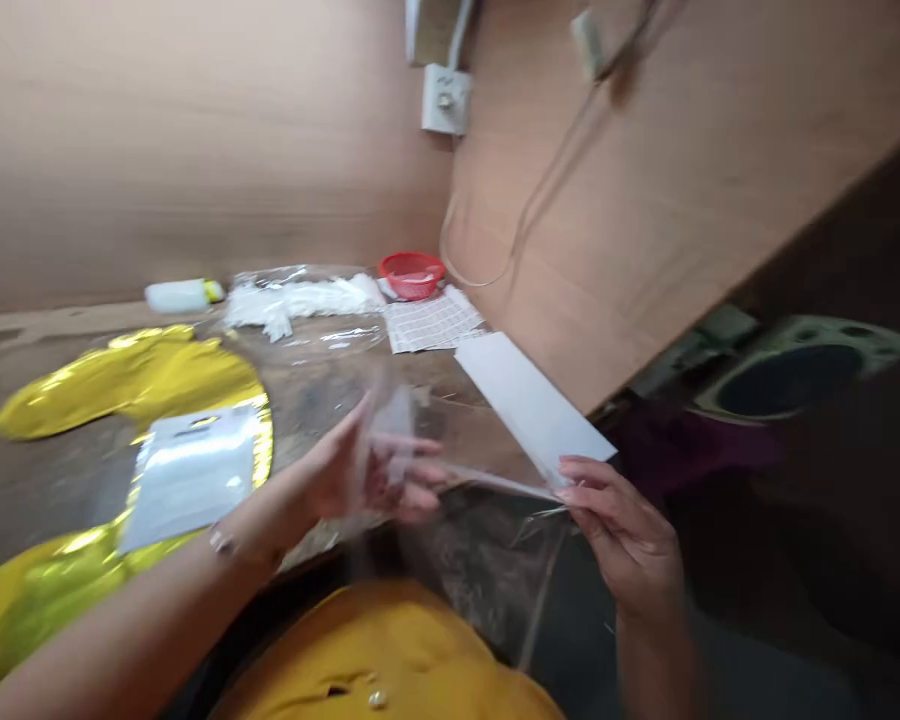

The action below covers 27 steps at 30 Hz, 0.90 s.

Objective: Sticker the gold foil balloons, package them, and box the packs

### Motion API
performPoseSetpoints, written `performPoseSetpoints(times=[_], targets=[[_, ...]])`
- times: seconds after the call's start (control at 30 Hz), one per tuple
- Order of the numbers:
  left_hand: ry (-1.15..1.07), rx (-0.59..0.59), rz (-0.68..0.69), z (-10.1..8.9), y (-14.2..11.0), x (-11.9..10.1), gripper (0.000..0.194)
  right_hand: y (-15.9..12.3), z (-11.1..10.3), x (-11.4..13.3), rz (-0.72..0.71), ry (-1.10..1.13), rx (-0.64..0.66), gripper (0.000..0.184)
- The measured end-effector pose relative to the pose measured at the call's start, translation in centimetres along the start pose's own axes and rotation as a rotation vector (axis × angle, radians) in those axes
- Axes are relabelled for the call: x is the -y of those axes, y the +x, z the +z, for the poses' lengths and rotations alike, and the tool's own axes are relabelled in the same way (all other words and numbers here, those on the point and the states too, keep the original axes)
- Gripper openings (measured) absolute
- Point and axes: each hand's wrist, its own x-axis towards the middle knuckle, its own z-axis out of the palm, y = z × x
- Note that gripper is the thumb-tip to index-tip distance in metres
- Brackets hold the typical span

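My left hand [367,470] is inside a clear plastic bag [450,540], its fingers partly curled against the film. My right hand [622,530] pinches the bag's edge together with a white card [529,400] that slants up and away from it. The bag hangs over the table's front edge toward my lap. The picture is smeared by motion, so fine detail of the fingers is unclear.
Gold foil balloons [135,375] lie at the left with a white packet [191,475] on top. Farther back are a white bottle [180,295], a bag of white pieces [300,300], a red bowl [412,273] and a sticker sheet [431,322]. Wooden walls enclose the table.
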Motion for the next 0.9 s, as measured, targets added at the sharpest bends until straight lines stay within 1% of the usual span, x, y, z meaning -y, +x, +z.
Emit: performPoseSetpoints(times=[0.03,0.07,0.13,0.2,0.23,0.27,0.3,0.33,0.37,0.4,0.43,0.47,0.5,0.53,0.57,0.6,0.63,0.7,0.77,0.83,0.9], targets=[[-0.070,0.014,-0.020,-0.8,-0.1,-0.8,0.092,0.7,1.0,0.0,-0.058,-0.025,0.080,0.028],[-0.087,0.010,-0.028,-1.6,-0.3,-1.2,0.084,1.4,2.1,-0.1,-0.104,-0.032,0.152,0.031],[-0.021,-0.047,-0.069,-2.8,-0.9,-1.3,0.071,2.9,4.3,-0.7,-0.159,-0.021,0.256,0.033],[0.034,-0.154,-0.079,-3.4,-1.5,-0.5,0.061,4.0,6.5,-1.6,-0.146,-0.006,0.282,0.028],[0.028,-0.226,-0.048,-3.5,-1.7,0.1,0.053,4.4,7.6,-2.1,-0.102,0.016,0.247,0.024],[0.001,-0.308,0.008,-3.5,-1.9,0.6,0.045,4.7,8.6,-2.6,-0.027,0.062,0.172,0.021],[-0.038,-0.392,0.080,-3.6,-2.0,1.2,0.039,5.0,9.5,-3.1,0.083,0.139,0.083,0.023],[-0.081,-0.475,0.153,-3.7,-2.1,1.6,0.036,5.2,10.3,-3.4,0.224,0.246,0.014,0.030],[-0.118,-0.551,0.220,-3.8,-2.1,1.9,0.035,5.3,11.1,-3.7,0.379,0.376,-0.010,0.041],[-0.148,-0.615,0.275,-4.0,-2.1,2.2,0.034,5.3,11.7,-3.8,0.535,0.515,0.027,0.054],[-0.178,-0.674,0.326,-4.2,-2.1,2.3,0.034,5.3,12.3,-3.8,0.672,0.646,0.124,0.063],[-0.208,-0.726,0.372,-4.3,-2.1,2.3,0.033,5.1,12.8,-3.6,0.776,0.756,0.257,0.069],[-0.236,-0.772,0.416,-4.5,-2.0,2.2,0.031,4.7,13.2,-3.3,0.844,0.837,0.388,0.070],[-0.263,-0.814,0.456,-4.7,-2.0,2.1,0.029,4.3,13.5,-3.0,0.877,0.896,0.483,0.068],[-0.289,-0.853,0.494,-4.8,-2.0,2.0,0.027,3.7,13.8,-2.6,0.884,0.940,0.540,0.063],[-0.314,-0.888,0.528,-5.0,-2.0,1.9,0.024,3.1,14.1,-2.2,0.877,0.978,0.566,0.058],[-0.337,-0.920,0.560,-5.1,-1.9,1.8,0.022,2.5,14.5,-1.8,0.863,1.015,0.565,0.055],[-0.374,-0.967,0.607,-5.3,-1.8,1.6,0.019,1.5,15.3,-1.2,0.840,1.071,0.511,0.055],[-0.399,-0.991,0.635,-5.3,-1.5,1.6,0.018,1.1,16.3,-0.8,0.850,1.071,0.407,0.051],[-0.415,-0.998,0.645,-5.1,-1.2,1.6,0.017,1.3,17.5,-0.6,0.870,1.017,0.281,0.038],[-0.424,-0.995,0.643,-4.8,-0.9,1.6,0.016,1.9,18.6,-0.6,0.849,0.936,0.169,0.028]])
